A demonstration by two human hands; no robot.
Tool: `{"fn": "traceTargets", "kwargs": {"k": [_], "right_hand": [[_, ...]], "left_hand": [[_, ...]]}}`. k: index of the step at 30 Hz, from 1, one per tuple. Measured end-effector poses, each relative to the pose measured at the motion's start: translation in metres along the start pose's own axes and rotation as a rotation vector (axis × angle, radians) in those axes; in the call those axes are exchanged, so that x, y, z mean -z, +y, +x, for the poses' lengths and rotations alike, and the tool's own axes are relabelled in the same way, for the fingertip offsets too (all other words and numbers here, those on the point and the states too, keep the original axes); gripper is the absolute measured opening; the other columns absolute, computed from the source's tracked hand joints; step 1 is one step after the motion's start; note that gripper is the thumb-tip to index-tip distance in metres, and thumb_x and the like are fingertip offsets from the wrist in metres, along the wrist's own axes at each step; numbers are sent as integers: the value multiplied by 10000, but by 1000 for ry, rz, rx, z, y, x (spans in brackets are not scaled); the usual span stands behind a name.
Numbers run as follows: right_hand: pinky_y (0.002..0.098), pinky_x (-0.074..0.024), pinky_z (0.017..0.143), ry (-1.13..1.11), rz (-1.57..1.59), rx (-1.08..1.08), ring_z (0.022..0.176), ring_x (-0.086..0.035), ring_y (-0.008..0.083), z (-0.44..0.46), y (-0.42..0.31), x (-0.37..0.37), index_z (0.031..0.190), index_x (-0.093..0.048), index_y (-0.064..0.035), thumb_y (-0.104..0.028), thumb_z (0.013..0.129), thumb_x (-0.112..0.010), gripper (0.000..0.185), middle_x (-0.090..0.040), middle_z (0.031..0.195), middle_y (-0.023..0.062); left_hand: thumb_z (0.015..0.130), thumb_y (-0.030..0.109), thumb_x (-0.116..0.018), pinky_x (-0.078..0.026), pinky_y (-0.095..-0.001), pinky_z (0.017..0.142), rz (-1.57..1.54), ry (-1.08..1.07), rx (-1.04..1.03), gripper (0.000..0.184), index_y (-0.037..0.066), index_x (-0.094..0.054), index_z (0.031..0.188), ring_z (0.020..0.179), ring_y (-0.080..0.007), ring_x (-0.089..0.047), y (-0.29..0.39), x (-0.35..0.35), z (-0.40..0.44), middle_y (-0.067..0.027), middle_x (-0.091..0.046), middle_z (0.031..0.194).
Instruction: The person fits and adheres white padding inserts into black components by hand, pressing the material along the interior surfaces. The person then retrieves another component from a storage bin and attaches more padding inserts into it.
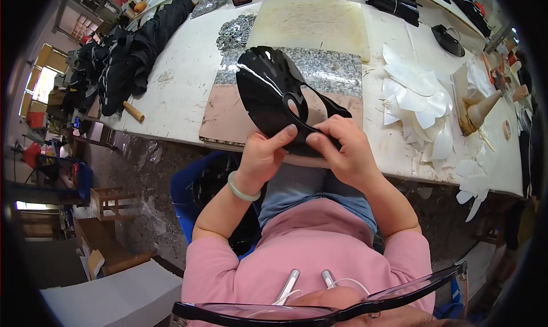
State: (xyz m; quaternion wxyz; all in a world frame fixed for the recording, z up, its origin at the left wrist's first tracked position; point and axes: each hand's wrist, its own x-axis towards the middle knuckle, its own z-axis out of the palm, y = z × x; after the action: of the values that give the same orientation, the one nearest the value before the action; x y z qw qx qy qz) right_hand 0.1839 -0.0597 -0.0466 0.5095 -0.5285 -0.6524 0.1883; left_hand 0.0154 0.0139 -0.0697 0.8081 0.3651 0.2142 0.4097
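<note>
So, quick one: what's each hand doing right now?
Left hand: closed, holding the glossy black shoe upper with its thumb on top.
Right hand: closed, pinching the same shoe upper between thumb and fingers.

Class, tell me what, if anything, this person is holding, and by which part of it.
A shiny black piece of material, pinched at its near edge by both the left grip and right grip.
</note>
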Motion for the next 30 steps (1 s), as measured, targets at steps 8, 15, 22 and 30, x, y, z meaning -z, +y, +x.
{"fn": "traceTargets", "kwargs": {"k": [8, 15, 22, 30], "right_hand": [[387, -368, 797, -37, -249, 264, 686, -561, 199, -18, -1, -16, 813, -650, -93, -210, 759, -768, 175, -585, 697, 12], [290, -465, 665, 235, 126, 67, 782, -605, 155, 6, 7, 30, 1042, -684, -47, -147, 817, -739, 252, -680, 936, 48], [262, -480, 870, -208, 937, -370, 1010, -601, 116, 45, 25, 26, 1176, -594, 47, -189, 903, -688, 373, -643, 1128, 87], [260, -550, 722, 183, 1145, -467, 789, -654, 120, 70, 63, -1, 1068, -616, 36, -189, 922, -669, 273, -686, 935, 73]], "left_hand": [[921, 90, -615, -576, -357, 810, 5, 113, 28, 306, -25, -555, 1198, 968, -197, -662, 22, 21, -2, -104, -641, 1110], [933, 71, -581, -590, -400, 753, -24, 10, -19, 343, -14, -527, 1261, 951, -260, -674, 36, 22, -10, -167, -638, 1138], [944, 167, -613, -582, -309, 679, 205, -148, 46, 334, -26, -548, 1208, 858, -203, -681, 46, 21, 6, -123, -669, 1030], [883, 302, -704, -347, -387, 1022, 1312, 160, -831, 592, -6, -425, 1304, 1177, -262, -478, 52, 26, 56, -150, -585, 1196]]}}
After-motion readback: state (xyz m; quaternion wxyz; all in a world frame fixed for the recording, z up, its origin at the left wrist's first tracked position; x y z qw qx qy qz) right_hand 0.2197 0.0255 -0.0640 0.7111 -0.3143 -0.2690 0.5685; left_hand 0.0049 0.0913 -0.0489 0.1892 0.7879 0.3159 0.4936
